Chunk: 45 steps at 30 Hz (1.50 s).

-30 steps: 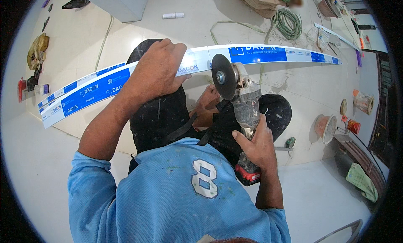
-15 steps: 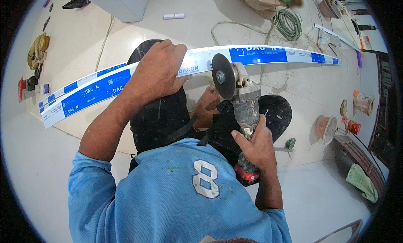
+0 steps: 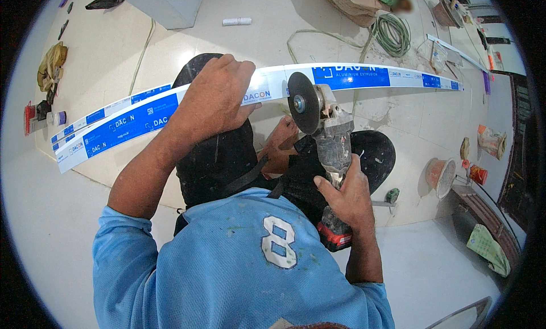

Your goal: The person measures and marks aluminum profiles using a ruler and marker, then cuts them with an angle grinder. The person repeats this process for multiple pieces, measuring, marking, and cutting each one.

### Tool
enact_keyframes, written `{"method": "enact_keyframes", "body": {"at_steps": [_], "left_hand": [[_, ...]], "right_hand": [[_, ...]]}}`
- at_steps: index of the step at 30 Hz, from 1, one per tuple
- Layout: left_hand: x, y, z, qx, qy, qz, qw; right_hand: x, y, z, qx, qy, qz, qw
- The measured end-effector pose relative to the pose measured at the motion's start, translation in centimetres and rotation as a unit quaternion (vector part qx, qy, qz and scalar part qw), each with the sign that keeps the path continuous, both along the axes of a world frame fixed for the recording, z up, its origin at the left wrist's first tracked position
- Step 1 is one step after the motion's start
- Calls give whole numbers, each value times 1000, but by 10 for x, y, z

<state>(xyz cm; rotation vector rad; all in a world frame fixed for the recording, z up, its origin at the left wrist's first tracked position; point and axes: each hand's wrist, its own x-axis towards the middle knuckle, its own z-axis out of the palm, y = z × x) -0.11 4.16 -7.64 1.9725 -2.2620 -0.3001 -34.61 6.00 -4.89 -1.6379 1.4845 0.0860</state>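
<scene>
A long aluminium profile [image 3: 352, 76] wrapped in blue and white film crosses in front of me, over my left knee. My left hand [image 3: 219, 96] is closed round it left of its middle, the thumb below the lower edge. In my right hand [image 3: 350, 195] is a battery angle grinder [image 3: 334, 144], gripped by its body, with a red and black battery at the near end. Its dark cutting disc [image 3: 304, 104] stands at the profile's near edge, close to a thin line across the film. Whether disc and profile touch, I cannot tell.
A coiled green hose [image 3: 391, 36] lies beyond the profile, near a brown sack [image 3: 347, 5]. One white tube-shaped thing [image 3: 236, 22] rests on the tiles. At right are an orange bucket [image 3: 441, 177] and a green cloth [image 3: 489, 249]. A pale pillar [image 3: 170, 5] stands far left.
Almost nothing differs. The view has shifted very slightly, while both hands, the grinder and the profile keep their places.
</scene>
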Motion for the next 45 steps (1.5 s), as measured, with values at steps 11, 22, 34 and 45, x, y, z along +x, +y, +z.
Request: {"method": "enact_keyframes", "body": {"at_steps": [11, 22, 34, 45], "left_hand": [[-1, 1, -1, 6, 0, 0, 1000], [0, 3, -3, -9, -1, -8, 1000], [-2, 3, -1, -18, 2, -10, 1000], [-2, 1, 2, 35, 2, 7, 999]], "right_hand": [[1, -3, -1, -16, -3, 6, 1000], [3, -5, -6, -27, -9, 9, 1000], [4, -6, -8, -34, -17, 7, 999], [9, -9, -8, -29, -8, 5, 1000]]}}
